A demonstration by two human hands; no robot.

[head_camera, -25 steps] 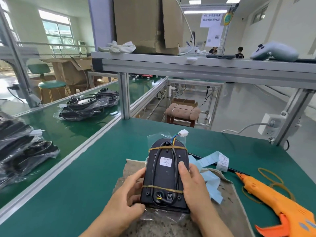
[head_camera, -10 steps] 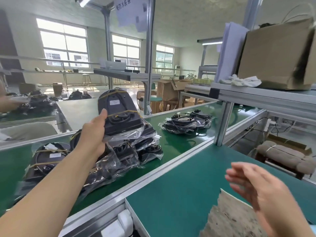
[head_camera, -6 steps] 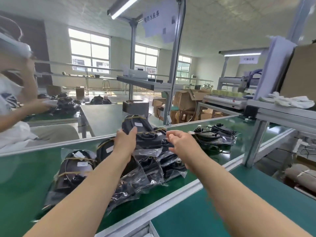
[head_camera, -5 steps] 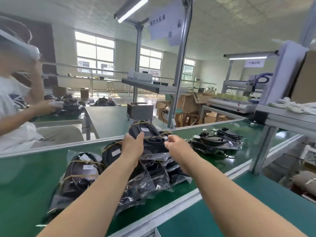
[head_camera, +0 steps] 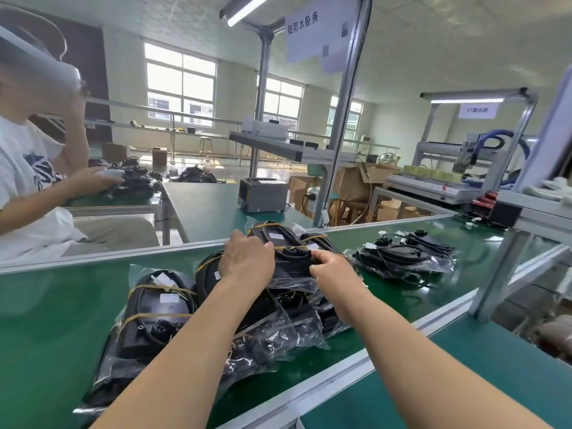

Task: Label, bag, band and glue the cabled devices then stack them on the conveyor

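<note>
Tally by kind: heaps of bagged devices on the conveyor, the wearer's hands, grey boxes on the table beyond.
Heaps of bagged devices: 2, near heap, far heap
Hands gripping the top device: 2, left hand, right hand
Grey box: 1
Total: 5

I see both hands on the top bagged device (head_camera: 288, 239), banded and label up, sitting on the pile (head_camera: 278, 320) of bagged devices at centre of the green conveyor (head_camera: 62, 320). Left hand (head_camera: 247, 263) grips its 9 o'clock edge; right hand (head_camera: 332, 272) pinches its 4 o'clock end. Second pile (head_camera: 405, 257) at 2 o'clock, well apart. Another person (head_camera: 28, 187) seated at 10 o'clock.
</note>
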